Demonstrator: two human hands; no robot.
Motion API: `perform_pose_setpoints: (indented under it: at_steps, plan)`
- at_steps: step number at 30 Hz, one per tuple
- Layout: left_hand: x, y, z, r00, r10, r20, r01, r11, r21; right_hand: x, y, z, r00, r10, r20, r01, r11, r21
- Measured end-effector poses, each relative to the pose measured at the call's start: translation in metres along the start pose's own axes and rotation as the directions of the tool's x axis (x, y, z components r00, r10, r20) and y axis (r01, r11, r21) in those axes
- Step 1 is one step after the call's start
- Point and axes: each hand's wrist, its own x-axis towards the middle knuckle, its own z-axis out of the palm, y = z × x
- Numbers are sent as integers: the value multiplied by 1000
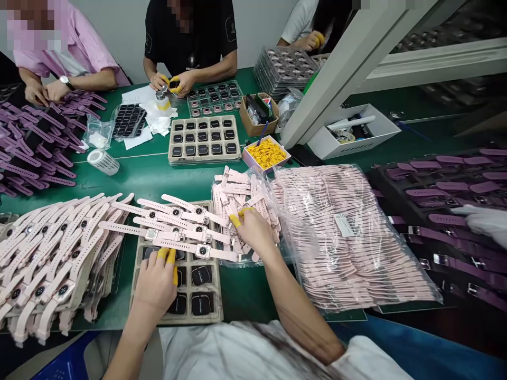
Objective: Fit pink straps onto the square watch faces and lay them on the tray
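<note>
My left hand [156,285], with yellow finger cots, is over the beige compartment tray [217,314]. Its fingers are bent close together, and whatever they grip is hidden beneath them. Dark square watch cases [202,275] sit in the tray's compartments around that hand. Across the tray's far part lie several pink-strapped watches [204,250], their round sensor backs facing up. My right hand [253,230], also in yellow cots, reaches into a heap of loose pink watch straps [237,187] on clear plastic. Its thumb and index finger are apart over the straps.
Left stands a high stack of pink-strapped watches [51,264]. A plastic bag of pink straps [332,237] lies right. Beyond are a box of yellow finger cots [267,154], another watch tray [204,138] and a white cup [103,161]. Co-workers sit opposite; a gloved hand [485,221] shows right.
</note>
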Motion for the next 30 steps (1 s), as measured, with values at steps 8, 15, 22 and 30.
perform_pose_setpoints:
  at_steps: [8, 15, 22, 30]
  plan:
    - [6, -4, 9, 996, 43, -72, -37, 995, 90, 5, 7, -1, 999, -13, -41, 13, 1000, 17]
    - [1, -14, 0, 999, -21, -48, 13, 987, -159, -35, 13, -44, 899, 86, -429, 298, 599, 744]
    - [1, 34, -23, 949, -309, 62, 164, 316, -934, -99, -18, -5, 940, -303, 159, -116, 156, 981]
    - [4, 61, 0, 997, -47, -56, -37, 326, -945, -124, -22, 26, 644, -537, 544, -456, 302, 837]
